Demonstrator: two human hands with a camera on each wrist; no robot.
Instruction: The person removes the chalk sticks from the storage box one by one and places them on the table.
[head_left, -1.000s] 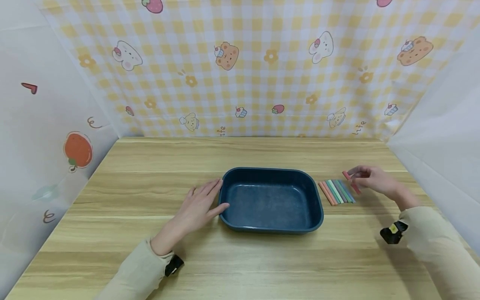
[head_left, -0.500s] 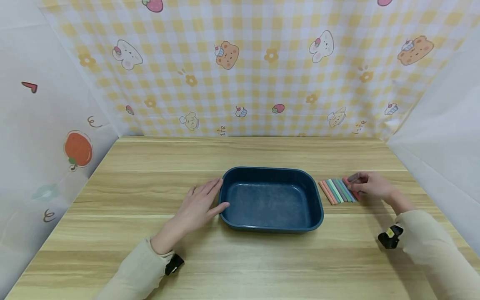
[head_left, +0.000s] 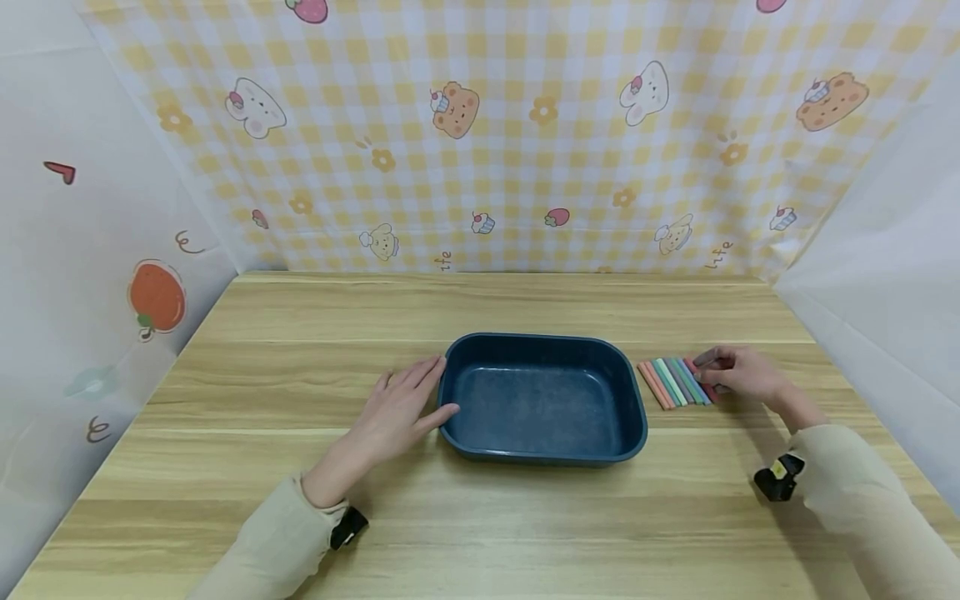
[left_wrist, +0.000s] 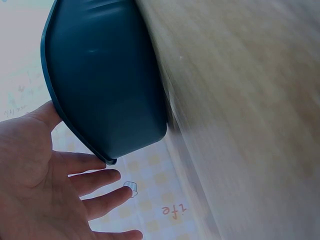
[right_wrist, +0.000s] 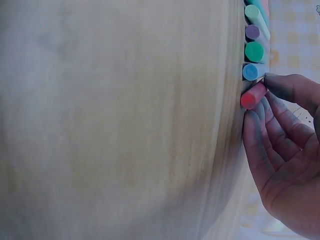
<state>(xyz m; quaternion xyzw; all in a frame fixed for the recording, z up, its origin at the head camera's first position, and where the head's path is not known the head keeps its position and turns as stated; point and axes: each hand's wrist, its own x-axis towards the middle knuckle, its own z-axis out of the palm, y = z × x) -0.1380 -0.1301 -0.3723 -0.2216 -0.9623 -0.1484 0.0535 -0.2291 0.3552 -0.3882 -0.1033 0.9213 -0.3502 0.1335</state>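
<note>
A dark blue rectangular basin (head_left: 540,458) stands mid-table. My left hand (head_left: 397,412) rests against its left rim, fingers straight, with the thumb reaching over the edge. In the left wrist view the fingertips touch the basin's side (left_wrist: 105,70). To the basin's right lies a row of chalk sticks (head_left: 677,383) in several colours, side by side. My right hand (head_left: 746,375) pinches a red chalk stick (right_wrist: 252,97) at the row's right end. In the right wrist view it sits close beside a blue chalk stick (right_wrist: 250,72), with green (right_wrist: 254,51) and purple (right_wrist: 252,32) ones beyond.
The wood-grain table (head_left: 525,533) meets a yellow checked cloth (head_left: 510,167) at the back. White sheets with printed drawings hang on the left (head_left: 67,275) and right. Each sleeved wrist carries a small black camera (head_left: 778,477).
My right hand has lowered the red chalk stick and brought it left, against the end of the row. My left hand and the basin have stayed put.
</note>
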